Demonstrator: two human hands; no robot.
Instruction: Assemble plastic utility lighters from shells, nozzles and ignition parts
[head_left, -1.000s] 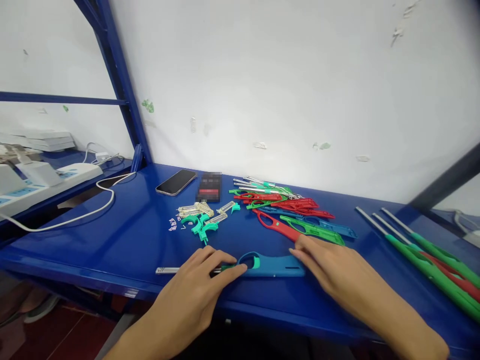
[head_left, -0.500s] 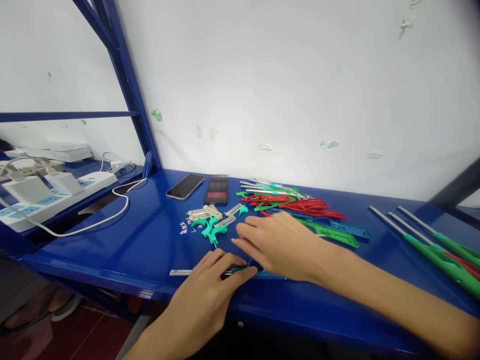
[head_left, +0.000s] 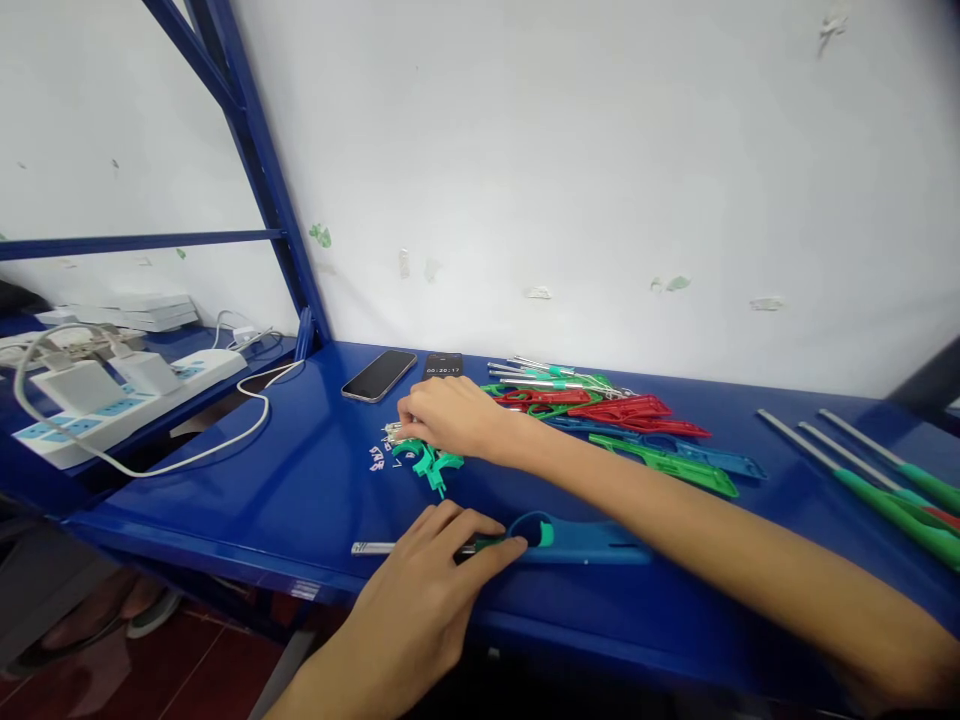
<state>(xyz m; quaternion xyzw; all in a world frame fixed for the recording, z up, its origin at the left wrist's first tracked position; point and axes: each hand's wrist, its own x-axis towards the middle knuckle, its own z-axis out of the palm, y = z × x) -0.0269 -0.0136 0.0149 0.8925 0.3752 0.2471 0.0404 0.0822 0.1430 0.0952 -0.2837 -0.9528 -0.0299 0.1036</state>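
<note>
Left hand: the left hand (head_left: 439,570) is laid over the front of the blue plastic handle with a round opening (head_left: 600,543); thumb and fingers are clamped on its narrow neck.
Blue handle: it is laid flat near the front edge of the glossy blue tabletop (head_left: 292,510); a slim silver metal tube (head_left: 373,548) is seen past the left hand, and a teal plastic piece (head_left: 546,535) is seen in the opening.
Right hand: the right hand (head_left: 454,415) is lowered over the clear plastic pieces (head_left: 391,431), its fingers bent downward; whether anything is gripped cannot be made out, as the fingertips are hidden.
Teal parts: curved teal plastic triggers (head_left: 431,465) are heaped just beside the right hand; small pale bits (head_left: 376,459) are scattered to their left.
Coloured shells: red, green and blue plastic handle shells (head_left: 630,412) are piled toward the wall, with silver tubes with teal collars (head_left: 540,378) beside them.
Far right: long green and red handles with silver tubes (head_left: 889,503) are laid side by side.
Back edge: a dark-screened smartphone (head_left: 379,375) and a black device showing digits (head_left: 444,366) are placed near each other.
</note>
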